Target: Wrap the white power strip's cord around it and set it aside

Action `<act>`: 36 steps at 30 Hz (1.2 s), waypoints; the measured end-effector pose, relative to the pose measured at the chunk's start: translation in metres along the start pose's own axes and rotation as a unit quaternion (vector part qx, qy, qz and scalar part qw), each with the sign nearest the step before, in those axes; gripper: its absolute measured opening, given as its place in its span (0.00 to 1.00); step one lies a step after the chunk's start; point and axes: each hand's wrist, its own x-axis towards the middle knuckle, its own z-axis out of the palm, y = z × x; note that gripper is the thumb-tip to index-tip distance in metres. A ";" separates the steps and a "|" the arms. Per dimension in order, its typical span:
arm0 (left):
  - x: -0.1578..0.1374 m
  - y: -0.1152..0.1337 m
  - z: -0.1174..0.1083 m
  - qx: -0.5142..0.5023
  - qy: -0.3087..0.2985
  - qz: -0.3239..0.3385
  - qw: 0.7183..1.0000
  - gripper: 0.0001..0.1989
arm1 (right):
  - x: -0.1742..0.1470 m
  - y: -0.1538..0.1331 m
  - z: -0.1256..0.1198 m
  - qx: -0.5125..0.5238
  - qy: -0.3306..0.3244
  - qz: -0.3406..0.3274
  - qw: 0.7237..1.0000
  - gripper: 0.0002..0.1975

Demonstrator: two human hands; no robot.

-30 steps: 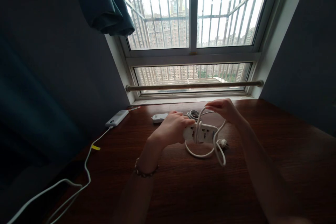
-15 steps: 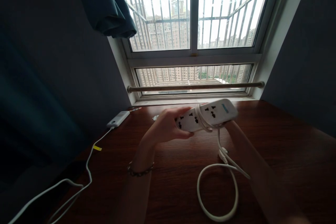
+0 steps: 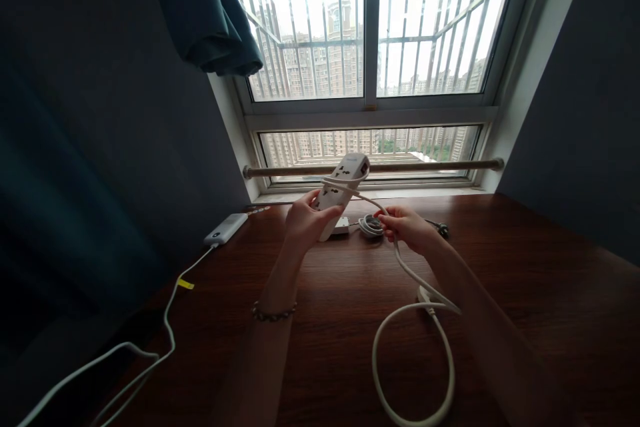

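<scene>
A white power strip (image 3: 332, 196) is tilted up above the far part of the table, its socket face turned toward me. My left hand (image 3: 309, 219) is closed around its lower end. Part of the white cord (image 3: 411, 273) wraps around the strip's upper half. From there it runs to my right hand (image 3: 404, 225), whose fingers pinch it. The rest of the cord drops to the tabletop and lies in a wide loop. Its plug (image 3: 426, 296) rests there, partly covered by the cord.
Behind my hands lie a coiled grey cable (image 3: 371, 225), a small white block (image 3: 341, 225) and a black plug (image 3: 443, 230). A white power bank (image 3: 226, 229) with a white cable (image 3: 170, 327) sits at the left table edge. A rail (image 3: 425, 166) crosses the window.
The power strip has swung from nearly level to steeply tilted and moved left. My right hand has left the strip's underside and now pulls a length of cord out from it.
</scene>
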 end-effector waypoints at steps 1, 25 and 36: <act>0.000 -0.001 0.001 0.024 0.013 -0.008 1.000 0.26 | -0.002 -0.001 0.003 -0.006 0.002 -0.003 1.000 0.08; -0.033 0.013 0.052 0.430 0.155 0.118 0.882 0.32 | -0.043 -0.021 0.044 0.148 -0.091 0.057 0.983 0.09; -0.005 -0.020 0.032 0.464 0.078 0.140 0.871 0.27 | -0.077 -0.044 0.029 -0.496 0.041 -0.243 0.832 0.09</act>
